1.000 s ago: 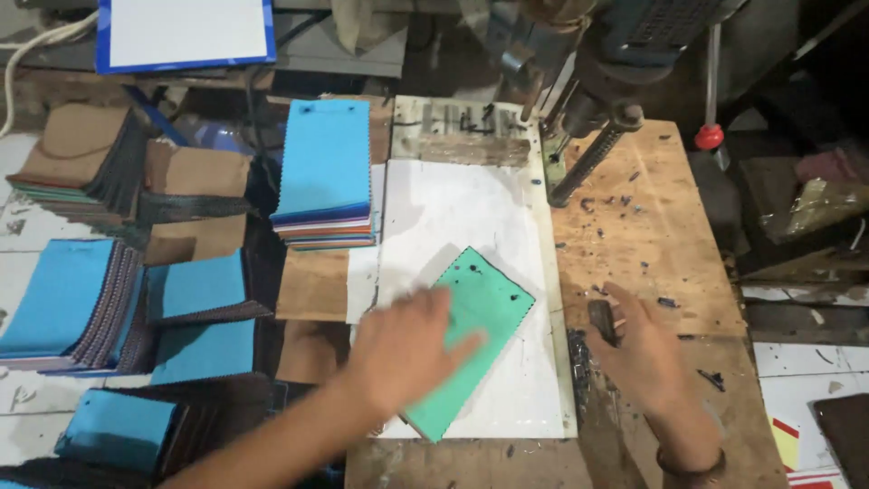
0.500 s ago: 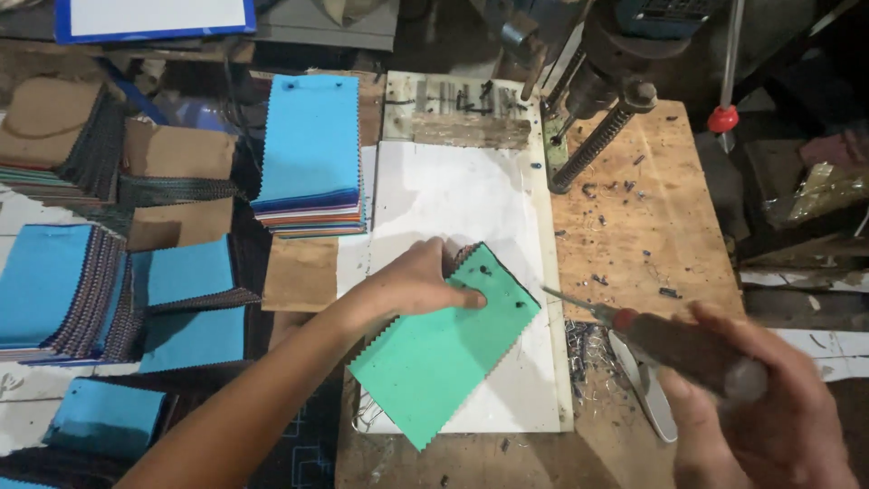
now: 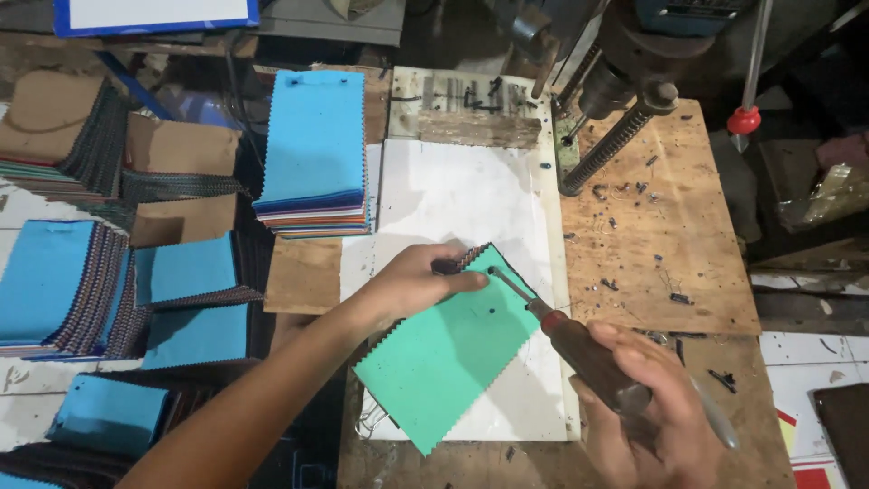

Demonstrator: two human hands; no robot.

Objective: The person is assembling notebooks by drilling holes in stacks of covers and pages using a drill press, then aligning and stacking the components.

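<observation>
Left hand (image 3: 418, 279): fingers pinching the top corner of one green swatch stack (image 3: 448, 349), pressing it flat on the white sheet (image 3: 457, 195). Right hand (image 3: 656, 412): closed around the brown handle of one awl (image 3: 566, 333), metal tip touching the stack beside the left fingertips. Desk (image 3: 670, 226): wooden, scattered with dark chips. One tall blue-topped swatch pile (image 3: 315, 154) stands left of the sheet.
</observation>
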